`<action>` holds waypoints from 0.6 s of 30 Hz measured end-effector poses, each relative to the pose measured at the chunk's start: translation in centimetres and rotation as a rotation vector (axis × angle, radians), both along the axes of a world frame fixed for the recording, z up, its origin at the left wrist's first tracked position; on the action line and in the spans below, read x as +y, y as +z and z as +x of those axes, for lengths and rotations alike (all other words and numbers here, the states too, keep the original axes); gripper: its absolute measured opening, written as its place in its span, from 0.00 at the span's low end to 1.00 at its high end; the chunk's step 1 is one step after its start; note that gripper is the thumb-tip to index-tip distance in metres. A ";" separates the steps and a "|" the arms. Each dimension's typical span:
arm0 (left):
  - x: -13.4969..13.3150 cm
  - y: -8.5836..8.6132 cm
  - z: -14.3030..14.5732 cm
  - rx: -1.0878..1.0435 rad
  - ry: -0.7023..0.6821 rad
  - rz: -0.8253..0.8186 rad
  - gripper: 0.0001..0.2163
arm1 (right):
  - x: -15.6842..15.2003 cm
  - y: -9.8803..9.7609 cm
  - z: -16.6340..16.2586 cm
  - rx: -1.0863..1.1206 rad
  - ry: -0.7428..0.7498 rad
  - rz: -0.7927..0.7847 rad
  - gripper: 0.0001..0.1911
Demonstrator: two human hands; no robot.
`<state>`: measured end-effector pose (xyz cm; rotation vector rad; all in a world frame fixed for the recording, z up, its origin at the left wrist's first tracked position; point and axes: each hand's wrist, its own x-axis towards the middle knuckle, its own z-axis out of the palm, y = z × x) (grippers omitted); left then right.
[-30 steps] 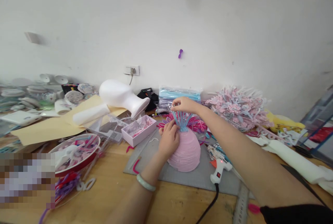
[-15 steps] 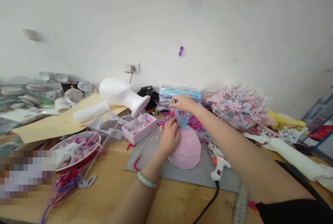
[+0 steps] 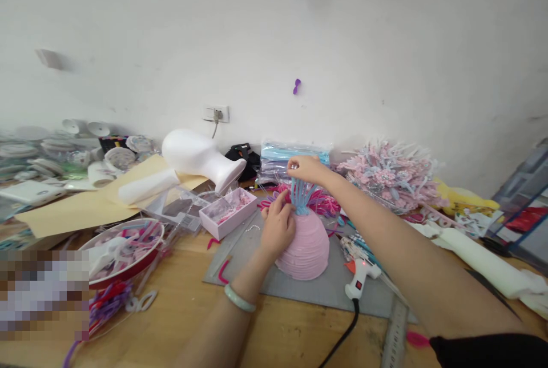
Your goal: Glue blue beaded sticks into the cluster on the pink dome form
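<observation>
A pink ribbed dome (image 3: 307, 248), its surface wound in fuzzy strands, stands on a grey mat. Light blue pipe cleaners (image 3: 303, 192) rise in a fan from its top. My left hand (image 3: 278, 228) grips the dome's upper left side, its fingertips near the base of the blue strands. Above the fan, my right hand (image 3: 309, 169) is closed in a pinch at the upper end of a light blue strand; small shiny spots show at the fingertips. A white glue gun (image 3: 361, 279) with a lit red light lies beside the dome at right.
The grey mat (image 3: 274, 288) lies on the wooden table. At left are a lilac box (image 3: 229, 214), a red-rimmed bowl (image 3: 124, 276) and a white foam head (image 3: 199, 157). A metal ruler (image 3: 394, 334), a pink-and-blue bundle (image 3: 391, 177) and a white roll (image 3: 479, 254) are at right.
My right hand has shifted slightly right at the tops of the blue strands. My left hand stays against the dome. The view has moved a little.
</observation>
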<state>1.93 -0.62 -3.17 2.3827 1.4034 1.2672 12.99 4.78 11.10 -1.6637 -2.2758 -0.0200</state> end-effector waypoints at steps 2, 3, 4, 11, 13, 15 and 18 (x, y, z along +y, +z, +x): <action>0.0 0.1 0.0 0.008 -0.002 -0.005 0.13 | 0.0 0.1 0.2 0.007 0.011 -0.017 0.10; 0.0 0.1 0.0 0.012 -0.002 -0.010 0.13 | 0.0 0.1 0.3 0.011 0.016 -0.033 0.10; 0.0 0.2 0.0 0.016 -0.001 -0.014 0.12 | 0.1 0.2 0.3 0.021 0.024 -0.057 0.11; -0.1 0.2 -0.1 0.033 0.000 -0.024 0.12 | 0.1 1.0 0.9 0.172 0.169 -0.286 0.16; -0.1 0.2 -0.1 0.036 -0.002 -0.028 0.12 | 0.0 1.2 1.0 0.180 0.198 -0.313 0.15; -0.1 0.3 -0.1 0.035 -0.002 -0.031 0.12 | 0.0 1.3 1.0 0.183 0.204 -0.328 0.13; -0.1 0.3 0.0 0.035 0.001 -0.031 0.12 | 0.0 1.2 0.8 0.147 0.157 -0.304 0.12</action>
